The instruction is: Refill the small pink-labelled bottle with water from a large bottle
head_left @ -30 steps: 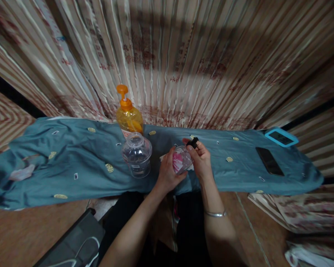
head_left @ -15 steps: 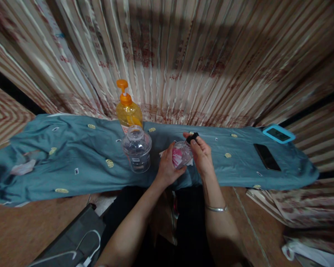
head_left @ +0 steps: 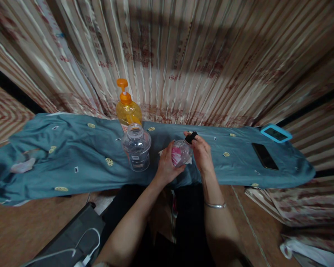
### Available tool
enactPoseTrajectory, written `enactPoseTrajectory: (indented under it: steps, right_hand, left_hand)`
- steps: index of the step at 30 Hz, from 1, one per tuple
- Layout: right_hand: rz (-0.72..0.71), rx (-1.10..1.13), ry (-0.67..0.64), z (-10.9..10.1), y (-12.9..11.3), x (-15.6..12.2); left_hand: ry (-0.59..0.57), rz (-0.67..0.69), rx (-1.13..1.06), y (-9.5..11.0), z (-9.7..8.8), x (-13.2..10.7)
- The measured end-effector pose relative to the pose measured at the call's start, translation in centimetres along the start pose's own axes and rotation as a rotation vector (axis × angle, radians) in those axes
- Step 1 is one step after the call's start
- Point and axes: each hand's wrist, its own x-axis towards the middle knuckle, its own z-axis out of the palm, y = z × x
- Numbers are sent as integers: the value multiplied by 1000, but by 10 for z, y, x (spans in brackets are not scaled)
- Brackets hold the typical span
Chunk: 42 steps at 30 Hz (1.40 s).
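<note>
Bottle [head_left: 180,155]: small, clear, rounded, smooth-walled plastic by the look of it, with a pink and white label; held above the middle of the cloth, its top leaning towards the right hand.
Left hand [head_left: 167,165]: curled round the bottle's side, fingers bent and closed on it.
Right hand [head_left: 202,152]: thumb and fingers pinched together on the cap, the rest of the hand loosely bent.
Cap [head_left: 191,137]: black, matt, small and uneven in outline, at the bottle's top; whether the two touch cannot be told.
Bangle [head_left: 215,205]: thin, shiny, metallic, round the right wrist.
Paper [head_left: 189,161]: white, partly hidden beneath the bottle and hands.
Jar [head_left: 136,148]: clear, glossy, upright, with a round neck, flared shoulder and narrower body; left of the hands.
Pump [head_left: 128,111]: see-through yellow bottle, orange top, upright behind the jar.
Cloth [head_left: 89,152]: teal, softly creased, printed with yellow ovals and small pale tags.
Phone [head_left: 265,156]: flat, dark, glossy slab, lying on the right.
Device [head_left: 276,133]: rounded blue frame round a dark panel, just beyond the phone.
Curtain [head_left: 161,59]: pleated, beige and brown, with reddish patterning.
</note>
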Motion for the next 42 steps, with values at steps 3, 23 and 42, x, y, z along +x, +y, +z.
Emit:
enactPoseTrajectory:
  steps: [3, 23, 42]
  right_hand:
    - [-16, -16, 25, 2, -2, 0]
    - [-72, -328, 314, -62, 15, 14]
    - [447, -1349, 293, -147, 39, -3]
  left_hand:
    - [6, 7, -1, -1, 0, 0]
    - [24, 19, -15, -1, -2, -1]
    - [46, 6, -24, -2, -8, -7]
